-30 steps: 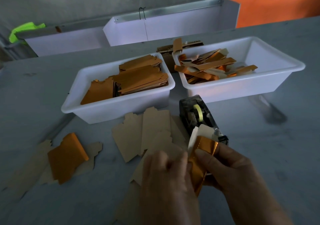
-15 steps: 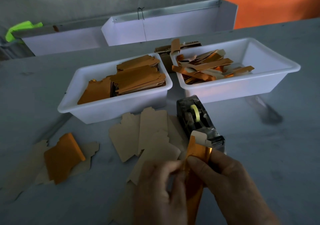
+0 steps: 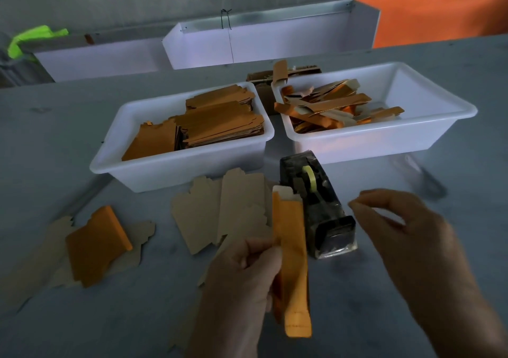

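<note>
Your left hand point(image 3: 242, 280) grips the folded orange carton point(image 3: 292, 261) upright, just beside the tape dispenser point(image 3: 316, 201). Your right hand point(image 3: 406, 236) is pinched, perhaps on tape. Slacken your left fingers and the fold could spring open.

Left tub point(image 3: 178, 173): stacked flat orange cards point(image 3: 220, 121).
Right tub point(image 3: 371, 145): jumbled folded orange sleeves point(image 3: 327, 104).
Bench point(image 3: 41, 151): tan cut-outs point(image 3: 209, 214) in front of the left tub, orange sheet point(image 3: 96, 245) further left.

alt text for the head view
A left hand holds a folded orange sleeve upright beside a tape dispenser; the right hand hovers to its right. Behind, a left tub holds flat orange cards, a right tub folded ones.
</note>
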### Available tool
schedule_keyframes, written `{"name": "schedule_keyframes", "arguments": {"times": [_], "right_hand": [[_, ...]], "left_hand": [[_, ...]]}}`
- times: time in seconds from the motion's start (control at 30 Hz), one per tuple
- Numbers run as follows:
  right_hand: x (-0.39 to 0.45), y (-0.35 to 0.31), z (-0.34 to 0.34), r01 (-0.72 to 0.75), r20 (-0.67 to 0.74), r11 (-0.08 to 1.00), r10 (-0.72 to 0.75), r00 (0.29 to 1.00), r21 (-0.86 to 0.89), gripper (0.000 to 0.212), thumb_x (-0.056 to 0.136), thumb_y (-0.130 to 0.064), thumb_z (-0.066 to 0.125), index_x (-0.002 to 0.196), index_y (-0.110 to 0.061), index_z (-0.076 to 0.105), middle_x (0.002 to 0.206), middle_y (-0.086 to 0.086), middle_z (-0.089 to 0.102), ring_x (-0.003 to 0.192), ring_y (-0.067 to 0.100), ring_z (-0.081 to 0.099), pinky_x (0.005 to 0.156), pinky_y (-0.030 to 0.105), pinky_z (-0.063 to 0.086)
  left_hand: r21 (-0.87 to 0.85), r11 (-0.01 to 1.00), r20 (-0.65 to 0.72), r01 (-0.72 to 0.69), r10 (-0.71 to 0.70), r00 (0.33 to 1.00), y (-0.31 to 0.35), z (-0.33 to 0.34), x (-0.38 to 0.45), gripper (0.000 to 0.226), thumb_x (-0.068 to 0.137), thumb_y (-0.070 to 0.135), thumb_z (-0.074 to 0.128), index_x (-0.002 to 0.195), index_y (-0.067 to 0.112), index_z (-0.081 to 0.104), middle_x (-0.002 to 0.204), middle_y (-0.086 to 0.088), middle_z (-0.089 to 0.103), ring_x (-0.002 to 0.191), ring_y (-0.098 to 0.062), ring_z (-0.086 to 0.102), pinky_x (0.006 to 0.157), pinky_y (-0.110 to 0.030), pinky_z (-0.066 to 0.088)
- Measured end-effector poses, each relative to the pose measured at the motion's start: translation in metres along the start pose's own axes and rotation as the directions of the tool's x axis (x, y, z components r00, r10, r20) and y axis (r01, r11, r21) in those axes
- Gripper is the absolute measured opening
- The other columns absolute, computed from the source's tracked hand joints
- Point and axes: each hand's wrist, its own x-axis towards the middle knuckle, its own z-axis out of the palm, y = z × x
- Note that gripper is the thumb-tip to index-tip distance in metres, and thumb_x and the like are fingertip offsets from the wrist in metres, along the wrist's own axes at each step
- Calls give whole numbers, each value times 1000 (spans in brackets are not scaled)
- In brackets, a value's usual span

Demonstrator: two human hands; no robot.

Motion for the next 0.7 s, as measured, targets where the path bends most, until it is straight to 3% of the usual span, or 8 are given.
{"name": "schedule_keyframes", "arguments": {"times": [0.1,0.23,0.43,0.6,0.63,0.7], "right_hand": [[14,8,0,-142,170,990,139,976,8,24,78,-23,68,59,-35,69,78,-14,70,75,2,61,68,19,45],[14,10,6,-229,332,972,203,921,41,8,76,-30,66,72,-31,73,73,-3,71,78,16,66,74,34,52],[19,10,9,-271,375,962,240,895,32,12,80,-24,67,71,-19,72,71,-4,71,69,11,67,65,26,51],[20,6,12,-342,392,938,292,872,61,15,84,-20,64,71,-16,70,70,-2,71,72,17,67,64,25,50],[19,7,13,-334,377,939,283,882,77,15,84,-19,64,71,-17,69,75,-3,71,74,16,67,64,24,50],[15,7,16,-299,322,949,251,913,106,11,84,-16,64,73,-16,69,101,-9,67,88,12,63,71,23,49]], "left_hand": [[-23,1000,32,12,-11,999,6,13,1,33,82,14,61,51,24,64,49,3,47,38,-7,39,38,-18,32],[-13,1000,34,-15,15,999,10,29,2,18,83,16,62,66,19,64,48,8,50,39,-2,40,41,-16,33],[-110,993,-2,-44,44,999,5,38,7,13,84,16,63,71,16,66,52,5,53,39,-3,40,39,-15,33],[-134,990,36,-32,37,999,4,40,8,15,89,16,60,76,9,64,50,4,52,40,-5,42,42,-15,37],[-129,991,36,-39,44,998,3,41,8,15,89,16,60,77,9,64,50,4,52,41,-5,43,42,-14,37],[-111,992,34,-56,60,998,4,41,8,15,90,16,59,77,9,64,50,4,52,41,-5,44,43,-14,38]]}}
